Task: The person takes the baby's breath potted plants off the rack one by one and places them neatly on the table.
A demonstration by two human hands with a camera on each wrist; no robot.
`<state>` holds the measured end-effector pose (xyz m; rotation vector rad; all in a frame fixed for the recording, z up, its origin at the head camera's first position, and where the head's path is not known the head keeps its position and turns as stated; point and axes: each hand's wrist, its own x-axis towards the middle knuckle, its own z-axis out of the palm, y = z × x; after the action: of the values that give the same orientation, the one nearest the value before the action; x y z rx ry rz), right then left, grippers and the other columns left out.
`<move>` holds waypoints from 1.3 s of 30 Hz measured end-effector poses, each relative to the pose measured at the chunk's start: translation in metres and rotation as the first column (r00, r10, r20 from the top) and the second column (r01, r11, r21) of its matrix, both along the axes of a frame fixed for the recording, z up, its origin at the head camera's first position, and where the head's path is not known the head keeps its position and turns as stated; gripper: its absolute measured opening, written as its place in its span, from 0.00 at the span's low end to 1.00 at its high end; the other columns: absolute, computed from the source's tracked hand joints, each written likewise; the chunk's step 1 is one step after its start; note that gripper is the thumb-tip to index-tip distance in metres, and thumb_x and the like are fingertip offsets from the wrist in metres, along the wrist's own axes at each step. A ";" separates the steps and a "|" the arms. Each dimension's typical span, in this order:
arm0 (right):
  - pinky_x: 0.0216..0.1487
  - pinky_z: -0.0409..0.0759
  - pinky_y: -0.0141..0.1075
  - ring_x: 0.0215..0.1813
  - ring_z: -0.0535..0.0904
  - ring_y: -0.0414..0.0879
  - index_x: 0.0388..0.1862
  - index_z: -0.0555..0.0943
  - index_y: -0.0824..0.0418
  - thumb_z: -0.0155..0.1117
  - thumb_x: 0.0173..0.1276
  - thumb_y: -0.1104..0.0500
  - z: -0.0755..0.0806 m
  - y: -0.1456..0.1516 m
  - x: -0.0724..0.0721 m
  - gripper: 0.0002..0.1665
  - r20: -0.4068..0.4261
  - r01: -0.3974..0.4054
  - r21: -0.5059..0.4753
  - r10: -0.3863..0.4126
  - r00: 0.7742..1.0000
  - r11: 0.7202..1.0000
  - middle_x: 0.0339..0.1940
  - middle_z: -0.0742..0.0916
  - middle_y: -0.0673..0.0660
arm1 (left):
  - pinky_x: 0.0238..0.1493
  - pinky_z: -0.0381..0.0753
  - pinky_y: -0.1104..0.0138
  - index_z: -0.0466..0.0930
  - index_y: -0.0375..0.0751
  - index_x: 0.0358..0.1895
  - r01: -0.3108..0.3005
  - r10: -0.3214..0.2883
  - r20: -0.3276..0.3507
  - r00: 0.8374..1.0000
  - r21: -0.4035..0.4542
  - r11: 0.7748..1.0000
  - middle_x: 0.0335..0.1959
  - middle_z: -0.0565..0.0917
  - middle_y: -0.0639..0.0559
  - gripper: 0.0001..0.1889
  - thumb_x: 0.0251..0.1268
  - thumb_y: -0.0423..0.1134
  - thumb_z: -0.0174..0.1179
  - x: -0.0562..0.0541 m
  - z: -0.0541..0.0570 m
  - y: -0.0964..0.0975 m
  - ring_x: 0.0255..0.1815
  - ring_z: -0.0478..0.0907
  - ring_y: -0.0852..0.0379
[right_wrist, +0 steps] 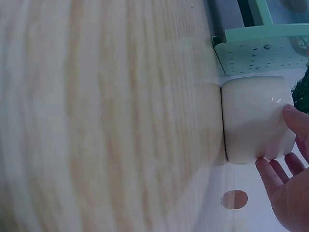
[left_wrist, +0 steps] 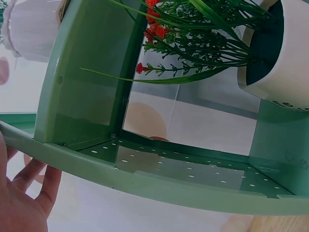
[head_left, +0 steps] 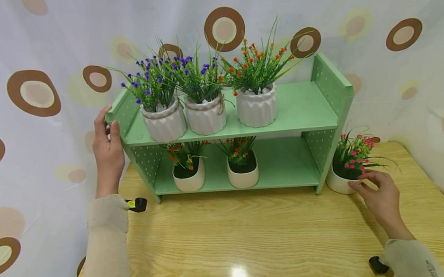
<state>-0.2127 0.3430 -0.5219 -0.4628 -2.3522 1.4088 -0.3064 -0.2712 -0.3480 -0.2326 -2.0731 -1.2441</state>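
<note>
Sleeve print: dark lettering on the right sleeve (head_left: 414, 256), too small to read
Pot marks: dark characters on a lower-shelf pot (left_wrist: 295, 63), seen too obliquely to read
Table (head_left: 227, 233): glossy wood grain, light glare
Backdrop (head_left: 167, 3): white, brown-ringed dots
Left hand (head_left: 108, 150): fingers apart, touching the green shelf (head_left: 299, 107)
Right hand (head_left: 381, 196): gripping the pink-flowered pot (head_left: 341, 185)
Pot's place: on the table, just right of the shelf

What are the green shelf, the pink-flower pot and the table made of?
Green shelf: probably painted metal, slightly shiny; its thin sides have punched holes.
Pink-flower pot: maybe glazed ceramic, smooth with small bright glints, though plastic is possible.
Table: wood or wood-look covering, glossy; grain lines and a bright reflection show.
</note>
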 end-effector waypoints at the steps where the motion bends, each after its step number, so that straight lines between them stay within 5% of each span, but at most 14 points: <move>1: 0.49 0.75 0.13 0.64 0.73 0.44 0.51 0.80 0.73 0.74 0.68 0.62 0.000 0.000 0.000 0.19 0.001 0.000 0.002 0.000 1.000 1.000 0.55 0.73 0.40 | 0.42 0.69 0.69 0.62 0.60 0.78 0.000 0.000 0.001 1.000 0.002 1.000 0.63 0.77 0.40 0.23 0.86 0.47 0.45 0.000 0.000 0.000 0.49 0.72 0.55; 13: 0.47 0.74 0.13 0.66 0.74 0.49 0.52 0.80 0.72 0.74 0.68 0.62 0.001 -0.001 0.001 0.19 0.005 0.008 0.014 -0.008 1.000 1.000 0.54 0.72 0.37 | 0.43 0.70 0.70 0.63 0.62 0.78 0.004 -0.004 -0.001 1.000 0.005 1.000 0.64 0.77 0.41 0.23 0.86 0.47 0.45 0.000 0.000 0.000 0.50 0.72 0.56; 19: 0.46 0.73 0.12 0.71 0.75 0.59 0.63 0.77 0.69 0.71 0.72 0.58 0.012 -0.001 0.006 0.26 0.019 0.009 0.021 -0.010 1.000 1.000 0.60 0.73 0.51 | 0.43 0.71 0.70 0.63 0.63 0.78 0.002 -0.002 0.000 1.000 0.003 1.000 0.63 0.77 0.40 0.23 0.86 0.48 0.45 0.001 0.000 0.000 0.50 0.72 0.58; 24: 0.51 0.75 0.15 0.64 0.80 0.41 0.68 0.76 0.64 0.71 0.72 0.60 0.035 -0.003 0.015 0.28 -0.113 0.072 0.004 -0.071 0.991 0.997 0.56 0.73 0.40 | 0.43 0.70 0.70 0.62 0.61 0.78 -0.006 0.006 0.003 1.000 -0.003 1.000 0.64 0.77 0.40 0.23 0.86 0.47 0.45 0.000 0.000 0.000 0.50 0.72 0.56; 28: 0.55 0.77 0.18 0.58 0.78 0.30 0.67 0.77 0.64 0.71 0.70 0.66 0.063 -0.013 0.023 0.28 -0.316 0.090 0.005 -0.084 0.945 0.996 0.54 0.74 0.36 | 0.43 0.71 0.72 0.62 0.60 0.79 -0.007 0.007 0.011 1.000 0.003 1.000 0.65 0.77 0.41 0.24 0.86 0.47 0.44 0.001 0.000 0.000 0.52 0.73 0.53; 32: 0.58 0.77 0.20 0.60 0.79 0.33 0.66 0.78 0.64 0.70 0.69 0.67 0.096 -0.030 0.028 0.26 -0.437 0.061 0.016 -0.048 0.898 0.998 0.55 0.76 0.38 | 0.43 0.71 0.71 0.62 0.61 0.79 -0.002 0.002 0.008 1.000 0.009 1.000 0.65 0.77 0.41 0.23 0.86 0.47 0.44 0.002 0.002 0.000 0.51 0.73 0.53; 36: 0.59 0.77 0.23 0.59 0.81 0.37 0.64 0.79 0.64 0.69 0.69 0.70 0.125 -0.053 0.030 0.25 -0.526 -0.029 0.003 0.026 0.850 1.000 0.55 0.79 0.41 | 0.43 0.71 0.71 0.63 0.62 0.78 0.002 -0.002 0.002 1.000 0.009 1.000 0.63 0.77 0.40 0.23 0.86 0.48 0.45 0.002 0.002 0.000 0.50 0.73 0.55; 39: 0.60 0.79 0.26 0.57 0.83 0.39 0.62 0.80 0.69 0.69 0.66 0.75 0.141 -0.074 0.028 0.24 -0.610 -0.130 -0.001 0.102 0.786 0.992 0.54 0.82 0.46 | 0.43 0.71 0.71 0.63 0.62 0.78 0.002 -0.002 0.004 1.000 0.010 1.000 0.63 0.77 0.40 0.23 0.86 0.48 0.45 0.002 0.001 0.001 0.50 0.73 0.55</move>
<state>-0.1848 0.2692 -0.3812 0.1330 -1.8387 1.3959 -0.3043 -0.2707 -0.3467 -0.2279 -2.0701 -1.2570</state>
